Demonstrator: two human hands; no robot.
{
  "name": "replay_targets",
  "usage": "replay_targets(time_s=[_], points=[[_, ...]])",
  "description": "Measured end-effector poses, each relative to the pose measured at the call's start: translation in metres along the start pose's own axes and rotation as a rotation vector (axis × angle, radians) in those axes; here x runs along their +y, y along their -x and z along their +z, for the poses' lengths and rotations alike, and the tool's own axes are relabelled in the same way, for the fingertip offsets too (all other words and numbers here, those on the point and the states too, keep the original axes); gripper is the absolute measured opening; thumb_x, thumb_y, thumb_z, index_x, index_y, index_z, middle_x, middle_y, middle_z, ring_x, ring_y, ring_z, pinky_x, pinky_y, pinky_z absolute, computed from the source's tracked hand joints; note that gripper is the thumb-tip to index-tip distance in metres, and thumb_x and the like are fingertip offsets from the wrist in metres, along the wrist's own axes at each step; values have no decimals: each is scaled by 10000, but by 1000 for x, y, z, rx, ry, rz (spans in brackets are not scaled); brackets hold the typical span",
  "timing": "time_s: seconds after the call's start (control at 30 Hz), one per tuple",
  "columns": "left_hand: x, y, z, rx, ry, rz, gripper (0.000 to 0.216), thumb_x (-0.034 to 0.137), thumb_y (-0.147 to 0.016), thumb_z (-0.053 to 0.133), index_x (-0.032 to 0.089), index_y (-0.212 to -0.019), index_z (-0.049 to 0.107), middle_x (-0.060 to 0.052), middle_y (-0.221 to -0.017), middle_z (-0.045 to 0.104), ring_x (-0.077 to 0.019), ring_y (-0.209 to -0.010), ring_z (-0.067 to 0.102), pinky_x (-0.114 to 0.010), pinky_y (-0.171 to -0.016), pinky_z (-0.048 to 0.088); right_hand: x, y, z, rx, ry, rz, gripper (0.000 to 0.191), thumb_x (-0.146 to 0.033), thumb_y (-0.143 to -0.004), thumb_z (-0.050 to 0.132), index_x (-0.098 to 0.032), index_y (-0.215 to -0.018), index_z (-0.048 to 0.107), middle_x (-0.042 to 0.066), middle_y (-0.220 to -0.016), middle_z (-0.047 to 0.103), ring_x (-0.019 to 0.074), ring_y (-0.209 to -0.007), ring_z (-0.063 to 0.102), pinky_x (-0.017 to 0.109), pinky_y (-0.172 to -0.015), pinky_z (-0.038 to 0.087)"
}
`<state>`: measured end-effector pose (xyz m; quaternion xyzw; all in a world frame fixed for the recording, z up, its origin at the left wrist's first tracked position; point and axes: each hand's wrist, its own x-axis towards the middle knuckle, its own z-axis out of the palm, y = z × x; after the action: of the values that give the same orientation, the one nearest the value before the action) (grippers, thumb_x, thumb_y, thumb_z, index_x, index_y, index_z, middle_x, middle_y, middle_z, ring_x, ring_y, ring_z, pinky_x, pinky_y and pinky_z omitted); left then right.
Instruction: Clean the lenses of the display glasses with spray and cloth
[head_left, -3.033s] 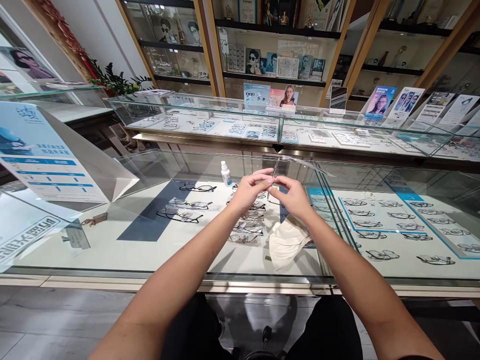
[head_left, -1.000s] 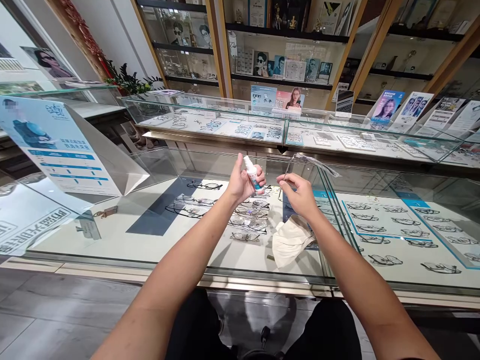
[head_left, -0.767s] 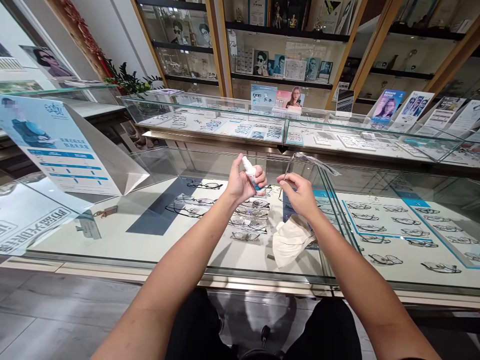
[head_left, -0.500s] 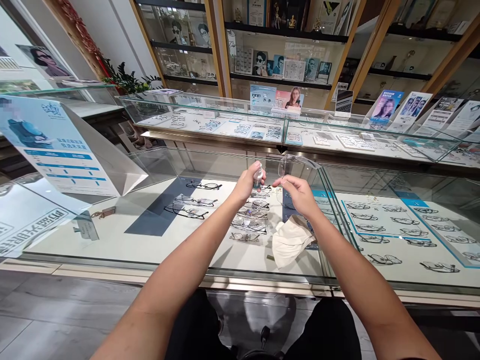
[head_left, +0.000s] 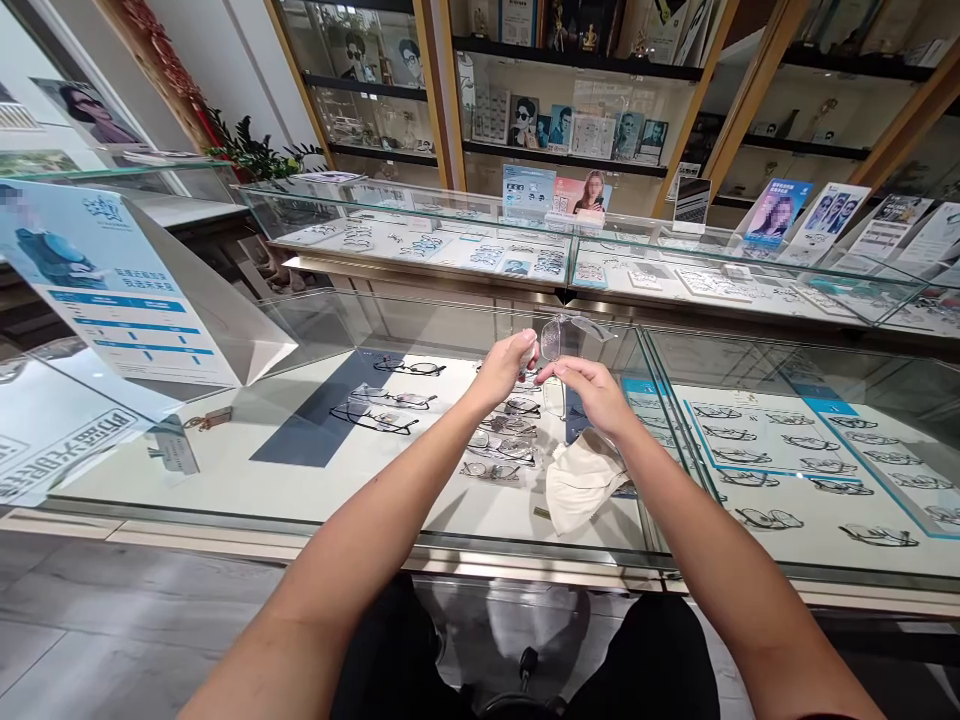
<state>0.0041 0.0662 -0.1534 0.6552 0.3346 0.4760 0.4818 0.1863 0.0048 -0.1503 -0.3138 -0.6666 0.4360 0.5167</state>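
My left hand [head_left: 506, 368] is closed round a small spray bottle [head_left: 528, 354], whose body is mostly hidden by my fingers. Just to the right, my right hand [head_left: 589, 388] pinches a pair of clear-framed eyeglasses [head_left: 551, 340] by the middle. One lens stands above my fingers, close to the bottle, with small droplet-like specks on it; the other hangs below. Both hands are over the glass display counter [head_left: 247, 510]. Under my right wrist lies a crumpled cream cloth [head_left: 581, 488] on the glass.
Inside the counter are several rows of eyeglasses [head_left: 499, 470]. At the left stands a tented sign [head_left: 142, 290], with a small tagged item [head_left: 174, 445] near it. Behind runs a second glass showcase [head_left: 450, 250]. A glass edge [head_left: 667, 450] divides the counter on the right.
The eyeglasses have moved left and turned, bringing the upper lens next to the bottle. My left hand has turned, so less of the bottle shows. Specks now appear on the lens.
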Motion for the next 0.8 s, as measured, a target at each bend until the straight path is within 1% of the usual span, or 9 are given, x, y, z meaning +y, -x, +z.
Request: replay_targets(time_s=[0.1, 0.2, 0.3, 0.4, 0.53, 0.6, 0.67, 0.73, 0.8], points=[[3, 2, 2, -2, 45, -4, 644, 831, -896, 535, 198, -794, 591, -21, -717, 552, -153, -658, 503, -278, -609, 429, 2, -1, -2, 7, -40, 8, 383, -594, -971, 724, -246, -896, 868, 48, -967, 837, 267, -1097, 742, 419, -1128, 491], [6, 4, 3, -22, 36, -19, 648, 831, -899, 509, 197, -795, 598, -37, -734, 575, -167, -685, 525, -281, -610, 430, 5, -3, -5, 61, -129, 20, 334, -566, -965, 741, -260, -935, 872, 40, -1006, 839, 248, -1066, 738, 400, -1099, 512], [7, 6, 3, -82, -56, -25, 632, 810, -904, 493, 201, -780, 603, -40, -739, 569, -177, -696, 513, -289, -598, 413, 9, -5, -9, 154, -221, 47, 302, -564, -937, 774, -278, -965, 868, 31, -1039, 837, 236, -1031, 737, 384, -1036, 550], [7, 10, 5, -159, -186, 15, 612, 778, -940, 481, 208, -729, 556, -24, -710, 536, -170, -685, 474, -293, -603, 371, 11, -7, -11, 225, -249, 63, 318, -590, -886, 820, -282, -952, 864, 26, -1043, 834, 232, -1028, 738, 371, -1003, 569], [6, 12, 7, -202, -255, 36, 614, 761, -975, 485, 208, -709, 510, -14, -710, 517, -160, -685, 450, -291, -622, 344, 11, -7, -10, 222, -230, 79, 347, -609, -889, 806, -277, -972, 861, 33, -1039, 831, 239, -1037, 740, 375, -982, 581], [5, 9, 5, -169, -200, 4, 622, 791, -963, 470, 209, -765, 560, -25, -745, 554, -174, -703, 490, -294, -625, 376, 9, -6, -9, 217, -222, 82, 356, -613, -900, 790, -274, -981, 857, 39, -1039, 832, 245, -1053, 744, 387, -1002, 580], [2, 2, -2, -84, -117, -29, 639, 822, -945, 467, 206, -840, 606, -41, -796, 599, -189, -738, 545, -303, -654, 429, 7, -6, -9, 225, -216, 84, 358, -616, -896, 789, -273, -978, 851, 46, -1050, 834, 251, -1078, 747, 398, -1037, 571], [-4, -7, -13, 57, -54, -36, 606, 801, -940, 503, 207, -899, 614, -50, -852, 627, -195, -782, 584, -311, -712, 466, 5, -5, -10, 236, -223, 88, 357, -615, -884, 798, -273, -971, 847, 50, -1057, 836, 256, -1099, 746, 408, -1061, 562], [-11, -16, -28, 239, -63, -31, 482, 698, -947, 570, 217, -944, 597, -47, -903, 638, -196, -824, 599, -313, -766, 474, 4, -6, -11, 236, -251, 89, 352, -611, -868, 814, -275, -965, 847, 49, -1050, 837, 255, -1107, 744, 411, -1069, 558]])
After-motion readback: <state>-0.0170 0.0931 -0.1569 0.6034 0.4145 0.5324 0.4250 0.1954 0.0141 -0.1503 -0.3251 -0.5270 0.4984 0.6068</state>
